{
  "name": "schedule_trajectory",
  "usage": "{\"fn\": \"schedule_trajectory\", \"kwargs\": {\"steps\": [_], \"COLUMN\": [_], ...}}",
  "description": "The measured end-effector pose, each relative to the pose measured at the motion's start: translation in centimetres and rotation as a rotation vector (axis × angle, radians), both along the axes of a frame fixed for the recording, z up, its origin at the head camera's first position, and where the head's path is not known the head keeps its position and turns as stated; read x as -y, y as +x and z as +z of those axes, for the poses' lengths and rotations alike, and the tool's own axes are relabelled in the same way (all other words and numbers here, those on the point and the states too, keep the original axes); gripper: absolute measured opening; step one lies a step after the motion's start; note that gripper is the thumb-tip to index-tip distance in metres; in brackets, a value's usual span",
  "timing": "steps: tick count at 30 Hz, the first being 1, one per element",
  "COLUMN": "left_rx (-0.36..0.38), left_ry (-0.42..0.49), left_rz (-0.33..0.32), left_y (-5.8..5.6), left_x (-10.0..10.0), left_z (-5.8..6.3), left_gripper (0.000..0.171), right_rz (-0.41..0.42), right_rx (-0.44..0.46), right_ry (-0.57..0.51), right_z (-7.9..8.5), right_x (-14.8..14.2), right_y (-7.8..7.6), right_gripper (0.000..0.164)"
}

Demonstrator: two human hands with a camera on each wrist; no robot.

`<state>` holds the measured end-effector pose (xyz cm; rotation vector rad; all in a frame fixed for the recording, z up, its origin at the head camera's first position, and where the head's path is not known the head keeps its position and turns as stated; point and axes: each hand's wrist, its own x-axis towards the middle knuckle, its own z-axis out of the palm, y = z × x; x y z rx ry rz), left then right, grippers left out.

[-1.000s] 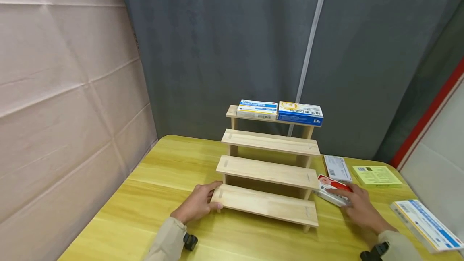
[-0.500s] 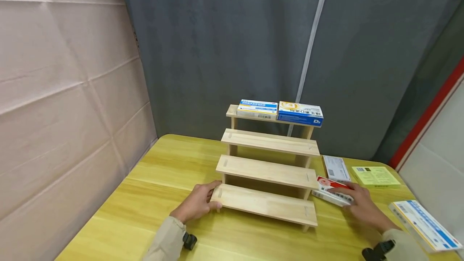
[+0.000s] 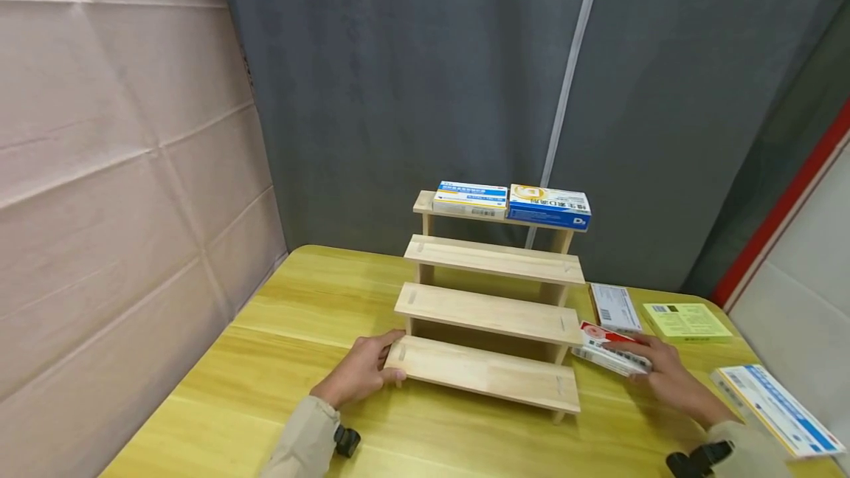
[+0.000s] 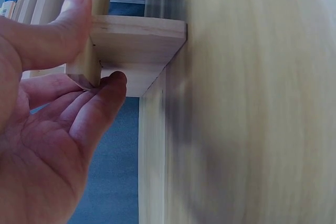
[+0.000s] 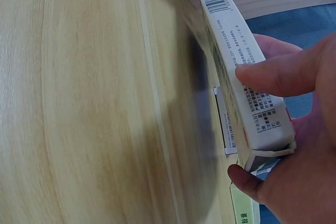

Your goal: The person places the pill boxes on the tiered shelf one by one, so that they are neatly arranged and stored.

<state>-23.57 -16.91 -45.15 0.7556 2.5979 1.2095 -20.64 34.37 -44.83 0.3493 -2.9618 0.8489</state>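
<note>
A four-step wooden display rack [image 3: 488,308] stands on the table. My left hand [image 3: 358,371] grips the left end of its lowest step; in the left wrist view the thumb [image 4: 73,17] lies over the board and fingertips [image 4: 116,82] curl beneath it. My right hand [image 3: 667,378] holds a red-and-white medicine box [image 3: 607,352] beside the rack's right side. In the right wrist view, this medicine box [image 5: 241,66] is pinched, thumb and fingers on opposite faces, above the tabletop. The box's red face is mostly hidden there.
A white-and-blue medicine box [image 3: 470,201] and a blue vitamin D box [image 3: 550,206] sit on the top step. Right of the rack lie a grey-white box [image 3: 616,307], a yellow-green box [image 3: 687,321] and a blue-striped box [image 3: 777,411]. Grey curtain [image 3: 398,94] hangs behind.
The red-and-white box has turned slightly in my right hand, and that hand has shifted a little to the right. My left hand keeps its hold on the rack.
</note>
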Motion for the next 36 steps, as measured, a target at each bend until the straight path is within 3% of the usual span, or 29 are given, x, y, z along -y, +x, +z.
{"fn": "schedule_trajectory", "kwargs": {"steps": [13, 36], "left_rx": [0.007, 0.010], "left_ry": [0.026, 0.024], "left_rz": [-0.004, -0.006], "left_y": [0.0, -0.1], "left_x": [-0.1, -0.1], "left_z": [-0.3, -0.2], "left_gripper": [0.069, 0.069], "right_rz": [-0.002, 0.023], "right_rx": [-0.012, -0.015], "right_ry": [-0.038, -0.047], "right_z": [0.2, 2.9], "right_x": [-0.6, -0.9], "right_y": [0.4, 1.1], "right_gripper": [0.052, 0.047]}}
